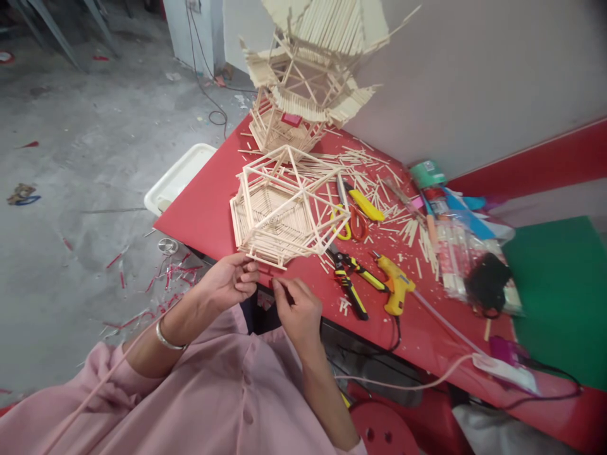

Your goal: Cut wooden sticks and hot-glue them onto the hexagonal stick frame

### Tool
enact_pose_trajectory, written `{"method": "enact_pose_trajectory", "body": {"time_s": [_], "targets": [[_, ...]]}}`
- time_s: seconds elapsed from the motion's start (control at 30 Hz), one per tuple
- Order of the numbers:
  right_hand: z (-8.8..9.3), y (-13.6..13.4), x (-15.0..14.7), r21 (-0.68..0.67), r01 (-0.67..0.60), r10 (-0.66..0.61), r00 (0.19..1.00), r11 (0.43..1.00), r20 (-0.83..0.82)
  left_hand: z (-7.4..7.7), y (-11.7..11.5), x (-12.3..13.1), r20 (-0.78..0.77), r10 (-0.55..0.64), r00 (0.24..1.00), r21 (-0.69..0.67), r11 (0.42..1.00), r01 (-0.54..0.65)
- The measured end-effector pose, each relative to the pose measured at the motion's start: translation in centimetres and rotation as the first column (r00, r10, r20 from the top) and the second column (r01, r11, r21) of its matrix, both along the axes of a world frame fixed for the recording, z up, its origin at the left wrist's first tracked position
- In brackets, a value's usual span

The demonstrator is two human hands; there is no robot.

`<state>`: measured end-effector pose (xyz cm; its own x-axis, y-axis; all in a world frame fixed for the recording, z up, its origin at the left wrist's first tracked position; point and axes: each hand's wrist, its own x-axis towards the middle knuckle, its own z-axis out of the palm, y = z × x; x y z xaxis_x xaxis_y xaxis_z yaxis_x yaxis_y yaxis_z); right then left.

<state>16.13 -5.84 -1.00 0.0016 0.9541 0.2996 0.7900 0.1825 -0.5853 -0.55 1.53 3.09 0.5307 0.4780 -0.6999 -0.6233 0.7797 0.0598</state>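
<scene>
My left hand [231, 279] is at the near edge of the table, fingers curled and pinching the left end of a thin wooden stick [268, 261]. That stick lies along the near side of a polygonal frame [303, 188] built of pale wooden sticks, with a slatted floor inside. My right hand [300, 311] hovers just right of it, in front of the table edge. Its thumb and forefinger are drawn together; whether anything small sits between them cannot be made out. Behind the frame rises a tiered stick tower [308, 82] with slatted roofs.
On the red table [208, 208] lie pliers [351, 287], a yellow glue gun [396, 284], a yellow cutter [365, 202], scissors [358, 224] and loose sticks [379, 183]. Packed sticks [450, 253] and a green board [564, 297] are at right. A white tray [177, 174] stands left.
</scene>
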Motion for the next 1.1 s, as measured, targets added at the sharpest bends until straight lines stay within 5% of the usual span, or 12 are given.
{"method": "enact_pose_trajectory", "body": {"time_s": [0.53, 0.77, 0.93, 1.1], "targets": [[-0.6, 0.4, -0.1, -0.048, 0.015, -0.014, 1.0, 0.999, 0.028, -0.2, 0.0, -0.1, 0.032, 0.02, 0.999, 0.014, 1.0, -0.02], [1.1, -0.3, 0.1, -0.053, -0.029, 0.026, 0.998, 0.998, -0.061, -0.4, -0.9, -0.3, -0.029, 0.016, 0.999, 0.067, 0.998, -0.014], [3.4, -2.2, 3.7, 0.061, 0.13, -0.129, 0.991, 0.99, -0.022, -1.3, -3.1, 0.5, -0.164, -0.025, 0.986, 0.16, 0.986, 0.052], [3.3, -2.3, 10.1, 0.064, 0.34, -0.346, 0.923, 0.938, 0.17, -1.4, -5.1, 2.9, -0.187, -0.126, 0.974, 0.291, 0.94, 0.177]]}}
